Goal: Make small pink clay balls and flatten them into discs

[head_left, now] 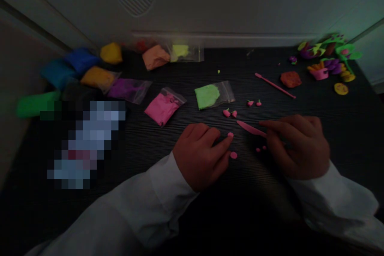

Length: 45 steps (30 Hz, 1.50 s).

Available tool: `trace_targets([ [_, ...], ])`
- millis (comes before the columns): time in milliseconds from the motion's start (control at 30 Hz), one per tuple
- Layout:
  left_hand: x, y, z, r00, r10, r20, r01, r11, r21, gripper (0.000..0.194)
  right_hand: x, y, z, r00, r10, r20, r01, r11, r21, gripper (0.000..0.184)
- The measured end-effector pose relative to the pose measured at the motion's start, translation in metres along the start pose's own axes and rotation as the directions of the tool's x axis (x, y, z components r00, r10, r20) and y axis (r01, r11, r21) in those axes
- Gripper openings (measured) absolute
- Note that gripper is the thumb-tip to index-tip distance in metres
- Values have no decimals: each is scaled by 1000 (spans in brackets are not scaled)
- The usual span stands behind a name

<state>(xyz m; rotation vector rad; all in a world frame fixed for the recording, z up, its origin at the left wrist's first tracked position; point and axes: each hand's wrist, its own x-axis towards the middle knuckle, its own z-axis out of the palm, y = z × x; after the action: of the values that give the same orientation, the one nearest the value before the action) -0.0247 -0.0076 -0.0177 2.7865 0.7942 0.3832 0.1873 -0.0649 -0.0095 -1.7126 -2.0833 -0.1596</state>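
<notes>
My left hand [204, 154] rests on the dark table, index finger stretched out with its tip on a small flat pink clay disc [230, 134]. A second pink disc [233, 155] lies just below that fingertip. My right hand [300, 146] is closed around the handle end of a pink plastic clay knife [250, 128]; its index finger reaches over the tool, and the rest of the handle is hidden. Beside the right thumb lie two tiny pink clay balls [258, 150]. Small pink clay fruits with green stems [227, 113] sit beyond the knife tip.
Bags of pink clay [163, 107] and green clay [207, 97] lie ahead, with more coloured clay packs [97, 78] at the left. A blurred-out flat object [93, 140] is near them. A pink stick tool [275, 85], brown lump [291, 79] and clay models [319, 73] are at right.
</notes>
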Motion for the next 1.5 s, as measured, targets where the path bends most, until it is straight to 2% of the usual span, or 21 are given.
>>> trace_targets([
  [133, 1, 1, -1, 1000, -5, 12, 5, 1000, 1, 35, 1, -1, 0, 1000, 1, 1, -1, 1000, 4, 21],
  [433, 0, 0, -1, 998, 32, -45, -33, 999, -17, 33, 0, 0, 1, 1000, 1, 5, -1, 1000, -1, 20],
  [600, 0, 1, 0, 1000, -29, -1, 29, 999, -15, 38, 1, -1, 0, 1000, 0, 15, 0, 1000, -1, 20],
  [967, 4, 2, -2, 992, -101, 78, 105, 994, -42, 37, 1, 0, 1, 1000, -6, 8, 6, 1000, -3, 20],
  [1233, 2, -1, 1, 995, -96, -35, 93, 991, -100, 35, 0, 1, 2, 1000, -3, 2, 3, 1000, -3, 20],
  [1500, 0, -1, 4, 992, -85, -90, 78, 994, -81, 33, 0, 0, -1, 1000, -16, 19, 15, 1000, 9, 22],
])
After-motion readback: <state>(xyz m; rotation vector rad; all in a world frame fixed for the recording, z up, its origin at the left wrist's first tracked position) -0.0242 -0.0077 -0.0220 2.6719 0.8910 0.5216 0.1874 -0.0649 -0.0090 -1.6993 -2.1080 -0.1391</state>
